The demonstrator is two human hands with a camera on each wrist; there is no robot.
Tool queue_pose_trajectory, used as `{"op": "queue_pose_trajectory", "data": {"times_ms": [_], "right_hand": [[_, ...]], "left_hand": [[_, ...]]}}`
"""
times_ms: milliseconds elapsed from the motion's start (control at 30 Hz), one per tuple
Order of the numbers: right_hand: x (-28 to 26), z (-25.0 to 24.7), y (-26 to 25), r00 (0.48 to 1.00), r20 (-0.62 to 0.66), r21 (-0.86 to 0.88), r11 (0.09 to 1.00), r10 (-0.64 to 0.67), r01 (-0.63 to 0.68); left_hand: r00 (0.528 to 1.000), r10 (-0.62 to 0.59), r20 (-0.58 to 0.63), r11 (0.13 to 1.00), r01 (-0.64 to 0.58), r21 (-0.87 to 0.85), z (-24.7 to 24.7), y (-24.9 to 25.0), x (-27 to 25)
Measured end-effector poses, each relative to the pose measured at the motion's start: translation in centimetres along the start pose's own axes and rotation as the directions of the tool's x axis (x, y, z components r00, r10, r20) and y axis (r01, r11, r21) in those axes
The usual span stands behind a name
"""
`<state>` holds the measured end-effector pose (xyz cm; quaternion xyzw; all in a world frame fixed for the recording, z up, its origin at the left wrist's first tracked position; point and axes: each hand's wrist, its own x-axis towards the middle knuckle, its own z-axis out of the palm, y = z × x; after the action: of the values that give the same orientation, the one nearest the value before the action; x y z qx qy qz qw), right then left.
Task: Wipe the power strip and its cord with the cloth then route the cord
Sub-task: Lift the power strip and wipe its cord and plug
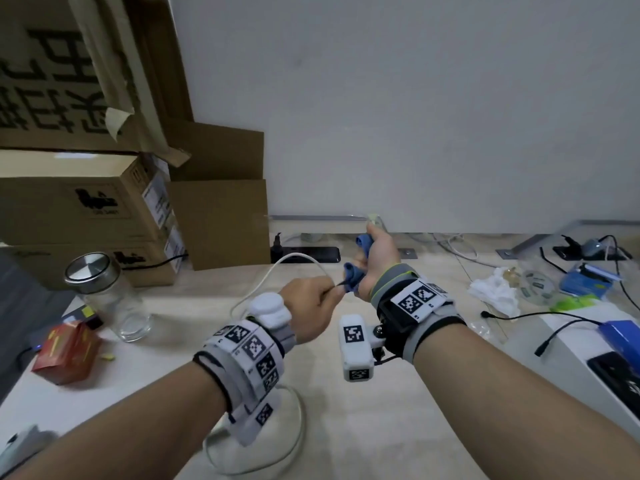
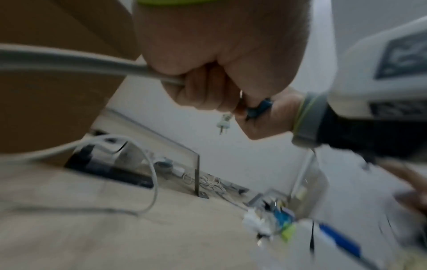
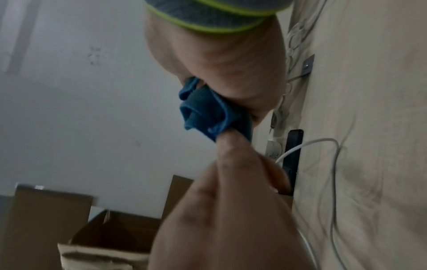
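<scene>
Pale wood-look worktop [image 1: 346, 427] against a plain white wall, pretty cluttered at both ends. Nearest the camera, a loop of the thin white power-strip cord [image 1: 298, 441] lies slack on the worktop under the left forearm, then climbs up past the wrist and arcs over in mid-air toward the left hand.

Both hands are raised above the worktop, close together. The left hand [image 1: 311, 308] is fisted, knuckles up, thumb and fingertips clamped on the cord right where it enters the cloth. My guess is that it's the anchor, keeping the cord taut so the cloth has something to slide against. The right hand [image 1: 375, 266] is turned palm-left with the wrist cocked up, fingers wrapped round the bunched blue ribbed cloth [image 1: 353, 277], which is folded around the cord. In the left wrist view a small white plug [image 2: 223, 121] dangles just past that fist, so the wipe looks nearly at the cord's end. Routing hasn't started, I think.

Further back, a black power strip [image 1: 311, 254] lies flat along the far edge by the wall. A clear glass jar with a steel lid [image 1: 107, 296] stands left, brown cardboard boxes [image 1: 86, 209] are stacked behind it, and crumpled white tissue [image 1: 495, 294] lies on the right.
</scene>
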<state>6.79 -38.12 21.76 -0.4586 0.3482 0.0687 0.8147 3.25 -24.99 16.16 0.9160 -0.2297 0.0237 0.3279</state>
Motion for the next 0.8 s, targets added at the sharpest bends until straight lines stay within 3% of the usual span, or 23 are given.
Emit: {"op": "queue_pose_trajectory", "data": {"times_ms": [167,333,400,467,533,567,700,800], "right_hand": [[0.7,-0.9,-1.8,0.993,-0.105,0.062,0.997,-0.049,0.056],[1.1,0.0,-0.3,0.987,-0.118,0.061,0.991,-0.112,0.120],[1.2,0.4,0.7,0.993,-0.027,0.087,0.989,-0.117,0.119],[1.1,0.7,1.8,0.990,0.096,0.076,0.993,-0.100,0.093],[1.1,0.9,2.7,0.978,0.179,-0.004,0.994,-0.108,0.110],[1.1,0.8,2.9,0.975,0.181,-0.084,0.985,-0.131,0.148],[1.1,-0.1,2.9,0.934,0.248,-0.368,0.866,-0.258,0.338],[1.1,-1.1,3.1,0.896,0.318,-0.445,0.787,-0.308,0.428]], "left_hand": [[0.992,0.098,0.079,0.970,-0.113,0.217,-0.9,-1.8,-2.9],[0.976,-0.106,0.189,0.894,0.010,0.448,-1.6,-2.6,-2.2],[0.960,-0.182,0.211,0.942,0.109,0.316,-1.5,-2.2,-1.6],[0.935,-0.234,0.266,0.964,0.259,-0.060,-1.3,-1.0,-1.1],[0.912,-0.292,0.287,0.828,0.392,-0.401,-1.1,-0.4,-0.9],[0.913,-0.304,0.274,0.787,0.402,-0.468,-1.0,-0.4,-1.2],[0.973,-0.210,0.096,0.908,0.230,-0.350,0.0,-1.9,-2.4],[0.976,-0.196,0.096,0.926,0.216,-0.310,-0.2,-2.0,-2.3]]}}
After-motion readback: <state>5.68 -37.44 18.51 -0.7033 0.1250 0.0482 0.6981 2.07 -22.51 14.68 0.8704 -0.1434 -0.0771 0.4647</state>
